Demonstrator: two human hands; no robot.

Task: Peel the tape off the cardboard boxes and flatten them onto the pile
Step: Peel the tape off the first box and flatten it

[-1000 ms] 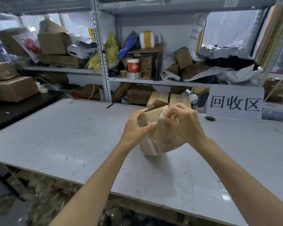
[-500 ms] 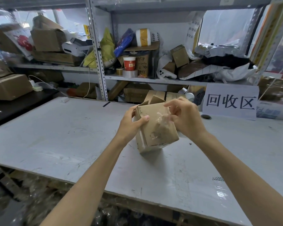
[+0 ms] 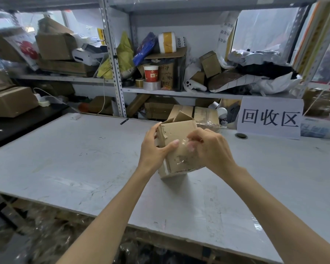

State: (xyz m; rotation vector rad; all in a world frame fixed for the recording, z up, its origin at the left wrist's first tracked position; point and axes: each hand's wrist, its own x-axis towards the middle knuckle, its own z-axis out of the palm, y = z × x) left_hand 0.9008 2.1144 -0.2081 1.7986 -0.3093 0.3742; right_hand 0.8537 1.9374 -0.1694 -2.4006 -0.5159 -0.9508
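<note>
Grey table (image 3: pixel 65 164), box (image 3: pixel 176 132) gripped between hands (image 3: pixel 152 149) (image 3: pixel 213 149)

Plain brown on the box (image 3: pixel 176 134), glazed with clear, shiny tape (image 3: pixel 180 161). Pale grey over the table (image 3: pixel 65 159), flecked with dark scuffs. White on the sign (image 3: pixel 270 118), with bold black characters. Red and white on the cup (image 3: pixel 151 73). Yellow on the bag (image 3: pixel 125 54). White banded with yellow on the roll (image 3: pixel 167 42).
</note>
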